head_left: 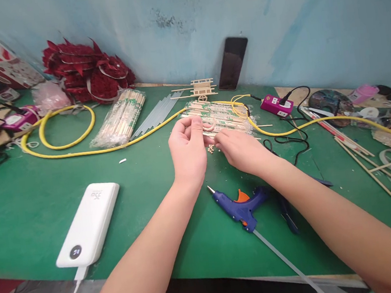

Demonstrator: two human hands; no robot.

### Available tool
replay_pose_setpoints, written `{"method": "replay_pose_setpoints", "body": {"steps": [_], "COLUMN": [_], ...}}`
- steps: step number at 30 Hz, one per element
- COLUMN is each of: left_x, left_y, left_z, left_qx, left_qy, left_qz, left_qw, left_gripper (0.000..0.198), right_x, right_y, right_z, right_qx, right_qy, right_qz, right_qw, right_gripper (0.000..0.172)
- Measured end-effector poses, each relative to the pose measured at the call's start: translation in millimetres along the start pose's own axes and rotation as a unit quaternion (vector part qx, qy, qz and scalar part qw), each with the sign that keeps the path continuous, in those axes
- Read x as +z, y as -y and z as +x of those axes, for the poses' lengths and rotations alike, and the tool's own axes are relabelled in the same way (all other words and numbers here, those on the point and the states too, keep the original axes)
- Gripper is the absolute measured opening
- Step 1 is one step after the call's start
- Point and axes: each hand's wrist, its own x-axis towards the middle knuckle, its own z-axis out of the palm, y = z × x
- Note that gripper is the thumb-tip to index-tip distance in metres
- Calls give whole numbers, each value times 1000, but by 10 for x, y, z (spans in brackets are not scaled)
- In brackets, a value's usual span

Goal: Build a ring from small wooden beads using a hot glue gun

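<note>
Small curved piece (pixel 209 128) pinched narrowly between fingers (pixel 193 122) of left hand (pixel 188 153) and right hand (pixel 241 150), blue glue gun (pixel 240 209) just below.

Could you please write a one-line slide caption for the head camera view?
Left hand and right hand meet above wrapped wooden sticks, beside a blue glue gun.

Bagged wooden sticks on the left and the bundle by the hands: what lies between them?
Clear glue sticks and a yellow cable lie between them, as the head view shows.
</note>
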Motion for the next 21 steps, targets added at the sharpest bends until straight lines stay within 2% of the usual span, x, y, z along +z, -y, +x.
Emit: {"method": "replay_pose_setpoints", "body": {"steps": [4, 8, 10, 12, 16, 18, 21], "left_x": [50, 132, 166, 192, 225, 234, 245], "left_y": [-16, -48, -54, -46, -21, -17, -22], "left_z": [-102, -266, -348, -422, -556, -619, -693], "left_qx": [3, -1, 0, 25, 37, 42, 64], "left_qy": [33, 76, 100, 127, 165, 178, 198], "left_qz": [11, 25, 37, 64, 115, 149, 177], "left_qw": [999, 997, 994, 990, 979, 972, 962], "left_gripper": [17, 11, 9, 8, 8, 7, 5], "right_x": [-131, -168, -140, -107, -74, -76, -89], "right_y": [-98, -106, -69, -31, -4, -1, 21], "right_z": [-301, -689, -832, -919, -982, -1002, -1035], "right_qx": [36, 87, 132, 143, 148, 136, 122], "right_qy": [-100, -189, -267, -304, -282, -263, -264], "right_qz": [91, 172, 314, 405, 534, 568, 573], "right_qw": [990, 963, 902, 851, 783, 768, 766], "right_gripper": [21, 26, 23, 21, 23, 22, 21]}}
